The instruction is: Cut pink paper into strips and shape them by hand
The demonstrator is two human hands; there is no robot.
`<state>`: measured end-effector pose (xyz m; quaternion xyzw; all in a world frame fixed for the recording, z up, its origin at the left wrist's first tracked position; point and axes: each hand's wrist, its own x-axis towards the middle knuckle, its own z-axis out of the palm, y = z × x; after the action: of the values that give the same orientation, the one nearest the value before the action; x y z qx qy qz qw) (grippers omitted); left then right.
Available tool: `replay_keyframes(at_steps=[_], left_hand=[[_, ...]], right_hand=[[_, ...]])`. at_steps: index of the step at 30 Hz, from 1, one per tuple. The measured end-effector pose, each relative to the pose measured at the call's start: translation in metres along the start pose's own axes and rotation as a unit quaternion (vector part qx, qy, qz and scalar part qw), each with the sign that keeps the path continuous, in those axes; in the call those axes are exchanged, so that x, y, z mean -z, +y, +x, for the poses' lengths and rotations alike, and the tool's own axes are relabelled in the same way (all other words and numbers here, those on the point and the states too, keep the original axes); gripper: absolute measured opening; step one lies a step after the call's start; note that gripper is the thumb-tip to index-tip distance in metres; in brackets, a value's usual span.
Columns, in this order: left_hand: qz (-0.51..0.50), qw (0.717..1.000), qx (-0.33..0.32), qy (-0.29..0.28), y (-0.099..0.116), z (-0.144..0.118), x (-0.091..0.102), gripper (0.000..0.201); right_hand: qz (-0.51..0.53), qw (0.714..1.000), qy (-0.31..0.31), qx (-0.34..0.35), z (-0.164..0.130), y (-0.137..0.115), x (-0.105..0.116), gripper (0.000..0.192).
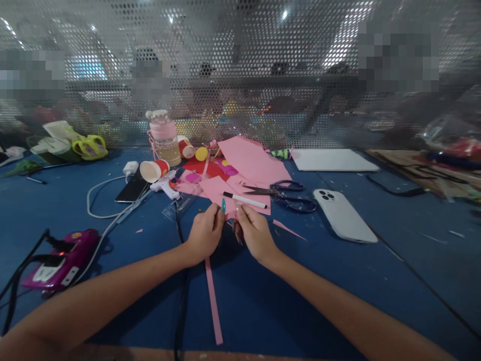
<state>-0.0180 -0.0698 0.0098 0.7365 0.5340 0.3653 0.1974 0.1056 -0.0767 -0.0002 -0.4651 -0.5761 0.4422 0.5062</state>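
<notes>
My left hand point(205, 233) is closed, its thumb and fingers pinched together, with a teal patch at the thumb tip. Facing it, my right hand point(258, 234) pinches too, and a bit of pink paper shows between the fingertips. From under my left hand a narrow pink paper strip point(213, 306) runs down toward the table's near edge. Just beyond the fingers, a white marker point(246, 200) with a black cap lies on pink paper sheets point(255, 163). Scissors point(280, 193) with dark blue handles rest partly open at the right of the marker.
A white glue gun point(165, 185), a paper cup point(154, 170), a black phone point(131, 189) and a bottle point(164, 140) stand or lie at left. A purple power strip point(63, 260) with cables sits nearer. At right is a white phone point(343, 215). Perforated metal point(240, 65) closes the back.
</notes>
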Motion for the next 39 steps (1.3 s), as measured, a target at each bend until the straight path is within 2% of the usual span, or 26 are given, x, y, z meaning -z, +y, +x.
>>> replay_keyframes(at_steps=[6, 11, 13, 18, 20, 25, 30, 35, 39], left_hand=[[-0.032, 0.999, -0.013, -0.003, -0.003, -0.002, 0.000, 0.024], [-0.082, 0.995, -0.022, -0.042, -0.005, -0.002, 0.000, 0.028], [-0.083, 0.995, -0.023, -0.049, -0.006, -0.001, 0.000, 0.029], [-0.112, 0.993, 0.008, -0.045, -0.006, 0.000, 0.000, 0.029], [-0.134, 0.990, 0.017, -0.046, -0.005, 0.000, 0.001, 0.029], [-0.182, 0.980, 0.040, -0.068, -0.006, -0.001, -0.001, 0.029], [-0.196, 0.975, 0.026, -0.099, -0.008, -0.001, -0.002, 0.030], [-0.155, 0.981, -0.025, -0.115, -0.010, 0.002, 0.001, 0.030], [-0.117, 0.980, -0.057, -0.153, -0.012, 0.006, 0.005, 0.030]], right_hand=[[-0.084, 0.995, 0.001, 0.051, 0.000, -0.005, 0.003, 0.036], [-0.143, 0.987, -0.017, 0.076, -0.001, -0.004, 0.005, 0.036], [-0.129, 0.989, -0.023, 0.070, -0.001, -0.003, 0.003, 0.037], [0.036, 0.999, -0.027, 0.007, 0.001, 0.001, 0.002, 0.044], [0.066, 0.997, -0.040, 0.004, 0.005, 0.001, 0.006, 0.045], [0.031, 0.992, -0.121, 0.023, 0.016, 0.003, 0.019, 0.039], [0.089, 0.979, -0.180, -0.041, 0.017, 0.005, 0.022, 0.031], [0.089, 0.978, -0.187, -0.040, 0.016, 0.003, 0.023, 0.020], [0.062, 0.981, -0.181, -0.025, 0.017, 0.001, 0.025, 0.019]])
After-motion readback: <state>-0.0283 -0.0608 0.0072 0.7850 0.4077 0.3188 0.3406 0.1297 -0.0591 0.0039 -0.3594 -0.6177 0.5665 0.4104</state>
